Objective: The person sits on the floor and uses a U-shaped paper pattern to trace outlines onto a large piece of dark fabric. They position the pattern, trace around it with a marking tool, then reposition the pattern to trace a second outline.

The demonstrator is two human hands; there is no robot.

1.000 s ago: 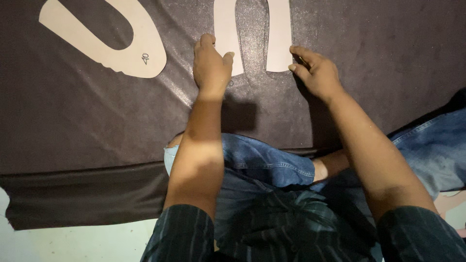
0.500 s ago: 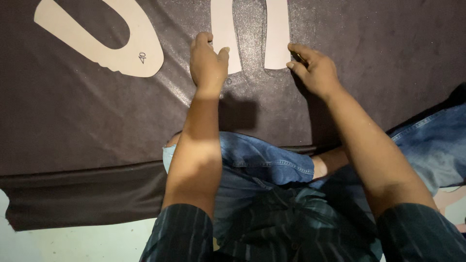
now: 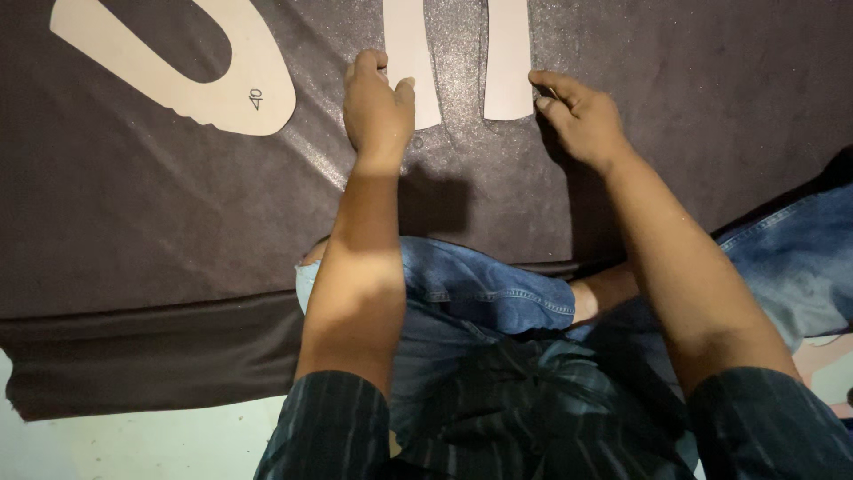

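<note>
A dark brown sheet of material (image 3: pixel 160 231) lies spread on the floor before me. On it rests a pale U-shaped card pattern (image 3: pixel 508 62), its two legs pointing toward me. My left hand (image 3: pixel 375 107) lies flat, palm down, against the left leg of that pattern, fingers together. My right hand (image 3: pixel 582 116) has its fingers curled at the tip of the right leg; a small object may be pinched in them, but that is too dark to tell. A second pale curved pattern piece (image 3: pixel 209 76) lies farther left.
My knees in blue jeans (image 3: pixel 484 289) press against the sheet's near edge. The sheet's folded hem (image 3: pixel 151 364) runs along the lower left, with pale floor (image 3: pixel 133 444) beyond it. Another stretch of denim (image 3: pixel 800 258) lies at the right.
Both hands and the patterns sit slightly lower in view than before; the hands keep the same places on the U-shaped pattern.
</note>
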